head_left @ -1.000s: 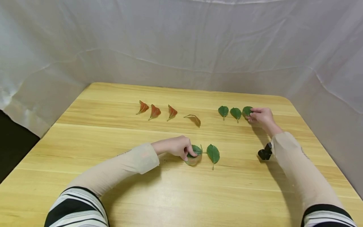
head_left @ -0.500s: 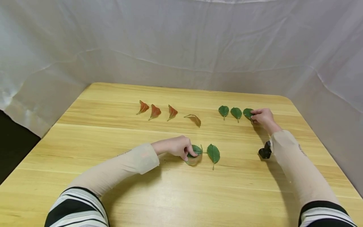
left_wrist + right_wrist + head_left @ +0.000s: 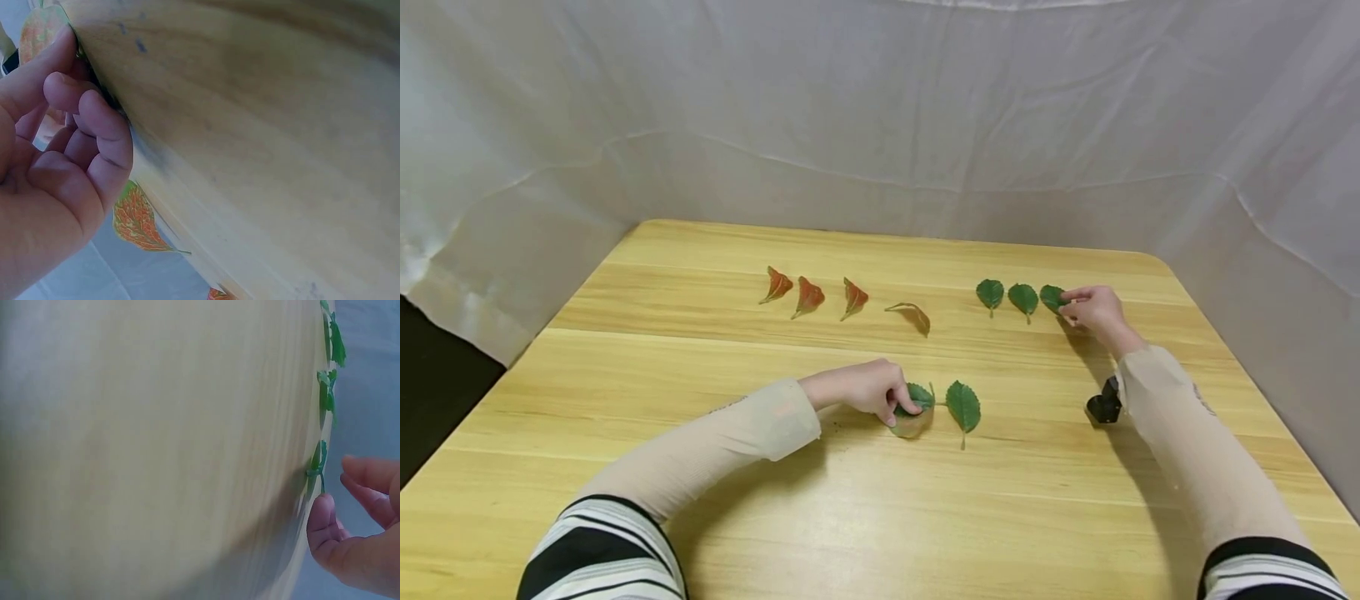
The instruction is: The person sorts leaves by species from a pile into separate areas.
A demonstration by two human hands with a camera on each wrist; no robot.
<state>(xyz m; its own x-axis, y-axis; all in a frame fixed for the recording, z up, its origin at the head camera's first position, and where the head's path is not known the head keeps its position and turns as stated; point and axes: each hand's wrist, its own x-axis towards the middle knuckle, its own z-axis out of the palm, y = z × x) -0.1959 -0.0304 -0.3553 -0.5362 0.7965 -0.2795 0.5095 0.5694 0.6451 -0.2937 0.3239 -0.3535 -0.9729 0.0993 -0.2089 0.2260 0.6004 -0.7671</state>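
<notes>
At the far right of the wooden table (image 3: 715, 467), my right hand (image 3: 1093, 310) is on the last green leaf (image 3: 1051, 297) of a row of three; the fingertips touch its right edge, and from the wrist view the thumb and fingers (image 3: 324, 515) look to be closing on the stem end, though I cannot tell for sure whether they truly pinch it or only press it to the wood. That leaf lies flat, just beside the middle green leaf (image 3: 1023, 297), with the left green leaf (image 3: 990, 292) next along, all three close together in a line.

Nearer to me, at the middle of the table, my left hand (image 3: 861, 389) rests with curled fingers on a green leaf under the fingers (image 3: 917, 396), the fingertips pressing down on it. A paler leaf (image 3: 910, 427) shows from beneath it. Just to its right, apart from the hand, lies a loose green leaf (image 3: 963, 405) with its stem pointing toward me.

Along the far side, left of the green row, sit three red leaves (image 3: 808, 296) in a line and one curled brown leaf (image 3: 912, 315) between them and the green ones. A white cloth (image 3: 880, 125) hangs behind the table.
</notes>
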